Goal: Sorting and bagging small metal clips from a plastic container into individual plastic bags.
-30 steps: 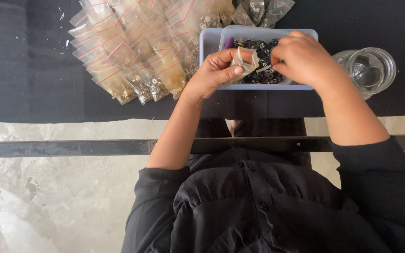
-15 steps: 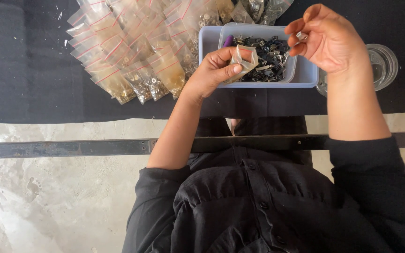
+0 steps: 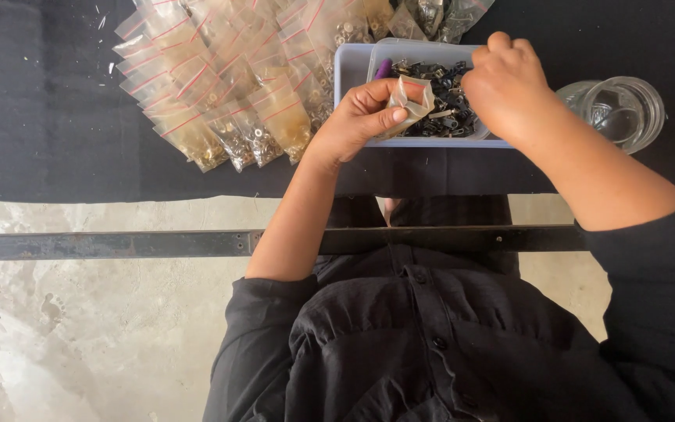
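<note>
While your left hand [image 3: 357, 117] pinches a small clear plastic bag [image 3: 409, 101] between thumb and fingers, holding it just over the near edge of the pale blue tray [image 3: 351, 66], your right hand [image 3: 509, 82] is curled over the tray's right end, fingers bunched together. From this angle the back of that hand hides the fingertips, so you cannot tell whether they hold anything. The tray holds a heap of small dark metal parts [image 3: 439, 78], but they are too small and tangled to make out singly, and both hands cover part of the heap. A bit of purple [image 3: 384, 69] shows at the tray's left inner side; what it is cannot be told. Left of the tray lies a fanned pile of filled bags [image 3: 220, 86] with red seal strips, its far end cut off by the top of the frame. Right of the tray stands a clear glass jar [image 3: 619, 109], partly hidden behind your right wrist. All of it rests on the black counter [image 3: 41, 117]. Nearer to you than the tray, a grey metal bar [image 3: 119, 244] crosses the view.
</note>
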